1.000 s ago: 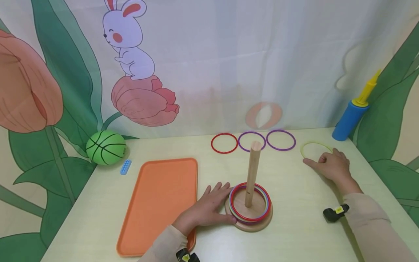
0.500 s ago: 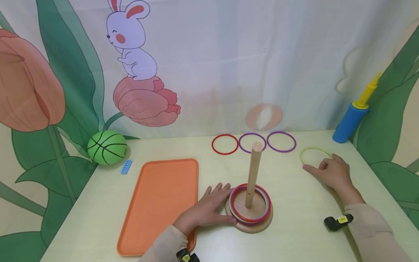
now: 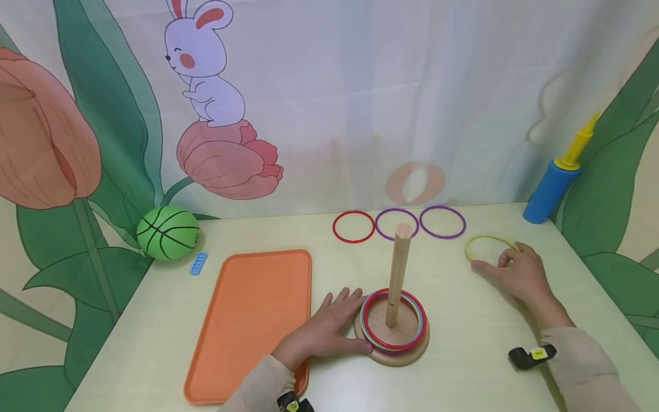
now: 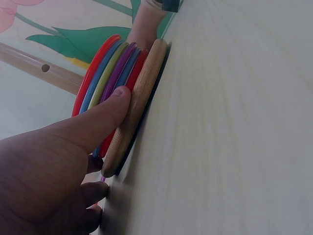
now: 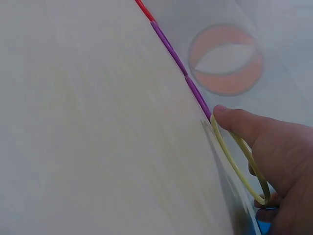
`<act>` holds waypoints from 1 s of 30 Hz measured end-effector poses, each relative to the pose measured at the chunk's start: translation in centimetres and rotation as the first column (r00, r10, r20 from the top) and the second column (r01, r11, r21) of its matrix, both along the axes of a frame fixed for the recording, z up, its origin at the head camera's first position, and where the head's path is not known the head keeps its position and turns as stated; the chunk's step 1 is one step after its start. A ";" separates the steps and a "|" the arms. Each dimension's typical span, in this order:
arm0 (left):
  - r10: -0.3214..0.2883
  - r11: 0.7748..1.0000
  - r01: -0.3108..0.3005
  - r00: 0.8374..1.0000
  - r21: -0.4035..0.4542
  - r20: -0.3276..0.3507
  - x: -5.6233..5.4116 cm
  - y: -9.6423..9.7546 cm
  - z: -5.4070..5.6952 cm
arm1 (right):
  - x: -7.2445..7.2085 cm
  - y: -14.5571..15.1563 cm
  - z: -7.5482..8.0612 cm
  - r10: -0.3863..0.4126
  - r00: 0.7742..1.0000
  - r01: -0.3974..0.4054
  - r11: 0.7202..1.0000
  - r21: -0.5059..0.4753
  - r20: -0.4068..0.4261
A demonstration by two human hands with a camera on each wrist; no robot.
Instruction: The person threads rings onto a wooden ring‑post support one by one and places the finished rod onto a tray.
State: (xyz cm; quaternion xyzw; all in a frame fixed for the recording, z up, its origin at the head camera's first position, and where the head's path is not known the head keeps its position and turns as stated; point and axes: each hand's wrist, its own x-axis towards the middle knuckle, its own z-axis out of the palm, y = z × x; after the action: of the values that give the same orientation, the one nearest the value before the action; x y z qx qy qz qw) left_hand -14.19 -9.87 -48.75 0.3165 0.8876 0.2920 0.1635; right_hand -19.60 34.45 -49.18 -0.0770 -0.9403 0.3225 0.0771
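Now our right hand [image 3: 521, 276] pinches a yellow ring [image 5: 227, 153].
Left hand [image 3: 328, 328] spread beside the post [image 3: 397, 274]; slack pinching might drop the ring.

Rings [image 4: 110, 71]: 10 visible, 6 stacked (2 red, 2 blue, 1 yellow-green, 1 purple), plus 1 loose red ring [image 3: 354, 242], 2 loose purple rings [image 3: 444, 237], 1 pale yellow ring [image 5: 226, 152]. Wooden ring-toss stand [image 3: 399, 274]: 1. Orange tray [image 3: 252, 326]: 1. Green toy basketball [image 3: 167, 233]: 1. Light-blue toy brick [image 3: 198, 263]: 1. Blue-and-yellow hand pump [image 3: 553, 186]: 1. Left hand [image 3: 329, 329]: 1. Right hand [image 3: 521, 272]: 1. Black wrist cameras [image 3: 530, 357]: 2. Table [image 3: 463, 349]: 1.
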 end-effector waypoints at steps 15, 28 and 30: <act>-0.009 1.000 0.009 1.000 0.011 -0.009 -0.1 0.0 0.2 | 0.6 -2.2 1.6 0.060 0.996 -0.061 0.998 -0.012 -0.061; -0.009 1.000 0.009 1.000 0.016 0.000 0.0 0.0 0.2 | 2.0 -4.6 4.7 0.099 0.990 -0.103 0.994 -0.028 -0.102; -0.008 1.000 0.007 1.000 0.016 0.004 0.0 0.0 0.2 | 2.2 -4.9 5.0 0.105 0.989 -0.109 0.994 -0.029 -0.108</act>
State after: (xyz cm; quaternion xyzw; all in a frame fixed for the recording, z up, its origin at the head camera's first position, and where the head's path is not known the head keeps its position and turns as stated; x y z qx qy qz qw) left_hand -14.20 -9.85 -48.50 0.3206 0.8838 0.2990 0.1638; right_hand -17.43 29.56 -44.16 -0.0106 -0.9318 0.3462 0.1085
